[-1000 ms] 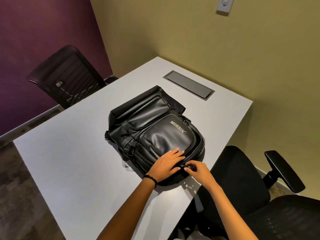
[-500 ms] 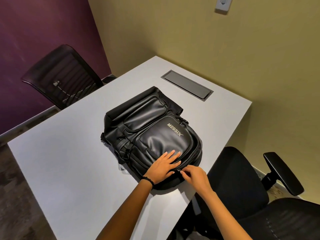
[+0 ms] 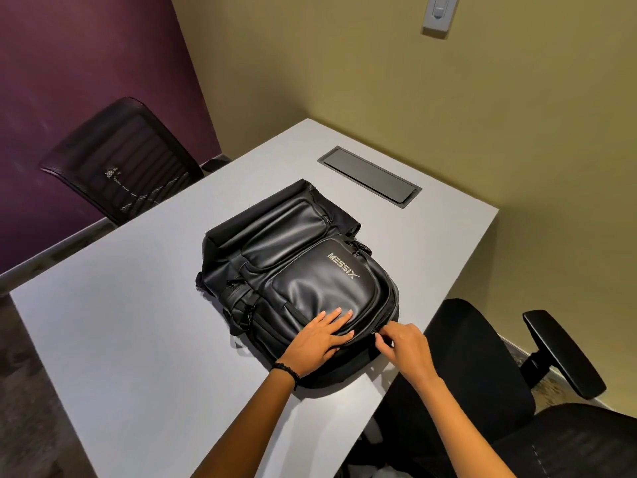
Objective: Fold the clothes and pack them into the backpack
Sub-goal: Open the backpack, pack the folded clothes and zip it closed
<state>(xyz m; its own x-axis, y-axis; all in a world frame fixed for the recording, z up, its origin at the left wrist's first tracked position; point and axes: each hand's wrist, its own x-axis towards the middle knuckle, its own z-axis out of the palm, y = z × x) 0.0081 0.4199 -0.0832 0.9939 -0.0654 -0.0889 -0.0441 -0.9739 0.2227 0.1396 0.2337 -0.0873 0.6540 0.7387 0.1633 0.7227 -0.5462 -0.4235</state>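
A black leather-look backpack (image 3: pixel 296 267) with a MESSIX logo lies flat on the grey table (image 3: pixel 131 339), its top end towards me. My left hand (image 3: pixel 319 341) presses flat on the backpack's near end, fingers straight. Right beside it, my right hand (image 3: pixel 401 346) pinches a zipper pull at the backpack's near right edge. No clothes are in view; the inside of the backpack is hidden.
A black mesh chair (image 3: pixel 127 163) stands at the table's far left. A black office chair (image 3: pixel 489 384) with a padded armrest (image 3: pixel 565 353) sits at the near right. A dark cable hatch (image 3: pixel 370 172) is set into the table near the wall.
My right hand has slid the zipper pull a little to the right along the backpack's near edge. My left hand stays pressed on the bag. The camera has shifted slightly.
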